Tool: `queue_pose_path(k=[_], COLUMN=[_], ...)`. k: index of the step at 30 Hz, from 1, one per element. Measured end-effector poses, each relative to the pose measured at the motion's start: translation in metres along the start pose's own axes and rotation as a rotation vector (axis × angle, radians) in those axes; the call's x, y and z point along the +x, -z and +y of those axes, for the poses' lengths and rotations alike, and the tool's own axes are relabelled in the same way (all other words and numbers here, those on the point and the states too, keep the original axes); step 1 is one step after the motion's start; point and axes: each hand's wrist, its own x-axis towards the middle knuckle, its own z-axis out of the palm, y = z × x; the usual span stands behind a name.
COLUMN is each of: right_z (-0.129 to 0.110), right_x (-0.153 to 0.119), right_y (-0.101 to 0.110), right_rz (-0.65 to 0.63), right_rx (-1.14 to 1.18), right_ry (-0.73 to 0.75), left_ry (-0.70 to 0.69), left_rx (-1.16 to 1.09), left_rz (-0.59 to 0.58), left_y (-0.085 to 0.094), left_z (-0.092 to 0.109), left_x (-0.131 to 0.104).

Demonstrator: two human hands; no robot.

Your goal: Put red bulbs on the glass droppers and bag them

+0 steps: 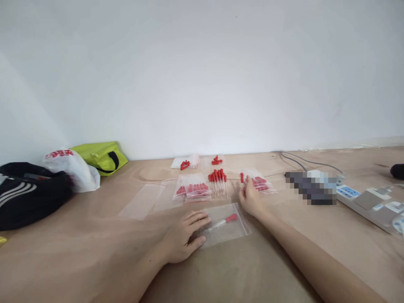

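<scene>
A clear zip bag lies flat near the middle of the table, and a glass dropper with a red bulb is in or on it. My left hand rests at the bag's left edge with thumb and fingers apart. Farther right, my right hand has its fingers drawn together beside a bag of red pieces; a red bulb shows just above its fingertips, and what the fingers hold is hidden. Several red-topped droppers lie side by side left of my right hand.
Bags with red bulbs and flat clear bags lie to the left. Small red piles are near the wall. A green bag, white bag and black bag stand left; a power strip is right.
</scene>
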Motion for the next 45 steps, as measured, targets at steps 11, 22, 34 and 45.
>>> queue_pose_path(k=[11, 22, 34, 45], right_z=[0.011, 0.001, -0.004, 0.001], right_x=[-0.033, -0.041, -0.046, -0.031], right_y=[0.026, 0.02, 0.025, 0.026], right_rz=[0.09, 0.004, -0.409, -0.385], right_rx=[0.81, 0.948, 0.683, 0.357], right_ry=[-0.209, -0.247, -0.143, 0.132], left_ry=[-0.006, 0.013, -0.008, -0.005], left_rx=[0.005, 0.031, -0.005, -0.001], left_rz=[0.002, -0.028, -0.008, -0.019], left_y=[0.001, 0.001, 0.003, 0.004], left_z=[0.0, 0.0, 0.002, 0.004], left_x=[0.0, -0.001, 0.0, 0.0])
